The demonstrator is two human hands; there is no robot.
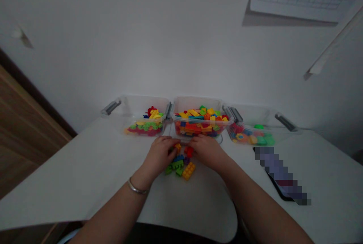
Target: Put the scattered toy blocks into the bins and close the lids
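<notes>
My left hand is closed around an orange building block at the far side of a small pile. Opposite it, my right hand has its fingers closed on a red building block. The fingertips partly hide both blocks. Just nearer to me lie a blue block, a purple block and several green blocks. A yellow block with studs on top rests at the pile's near right.
Behind my hands, a clear box is heaped with mixed blocks. Another clear box stands left, and a third right, each with colourful pieces. A phone lies on the white table at right. The wall rises directly behind.
</notes>
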